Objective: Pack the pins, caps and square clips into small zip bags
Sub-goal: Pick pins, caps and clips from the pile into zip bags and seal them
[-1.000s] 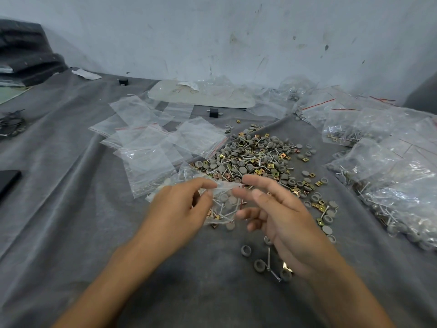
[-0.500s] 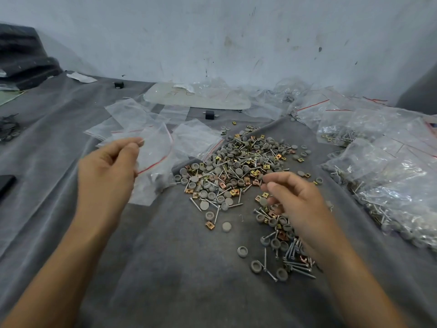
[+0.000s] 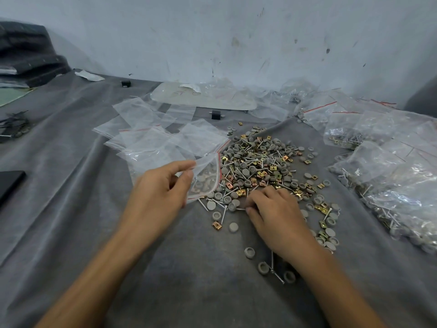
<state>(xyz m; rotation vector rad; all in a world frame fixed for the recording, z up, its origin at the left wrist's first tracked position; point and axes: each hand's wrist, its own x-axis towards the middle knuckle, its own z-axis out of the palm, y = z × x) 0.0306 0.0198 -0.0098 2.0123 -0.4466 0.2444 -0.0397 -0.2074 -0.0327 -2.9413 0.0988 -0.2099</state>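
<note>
1. Tabletop (image 3: 94,233) lies under creased grey fabric. Far to the left of the left hand (image 3: 160,190) sit a black slab (image 3: 9,183) and, farther back, a dark tangle (image 3: 14,125).
2. Empty bags (image 3: 151,138) lie overlapping just beyond the left hand, and several show a red zip line.
3. The left hand pinches the edge of one bag (image 3: 207,178) between thumb and forefinger. Its other fingers curl loosely below.
4. That bag sits between the two hands. Its red zip edge is turned toward the pile (image 3: 260,166), and it overlaps the pile's left fringe. Parts show through the plastic, but I cannot tell whether they are inside the bag or behind it.
5. The pile is a mix of grey caps, pins and brass-coloured square clips. It spreads beyond the right hand (image 3: 276,216) and round its right side.
6. The right hand lies palm down at the near edge of the pile, with its fingers bent and their tips among the parts. I cannot tell whether they grip anything.
7. A loose cap (image 3: 249,252) and a pin (image 3: 277,275) lie just left of the right wrist, with two more caps beside them.
8. Filled bags (image 3: 390,185) are heaped well to the right of the right hand.
</note>
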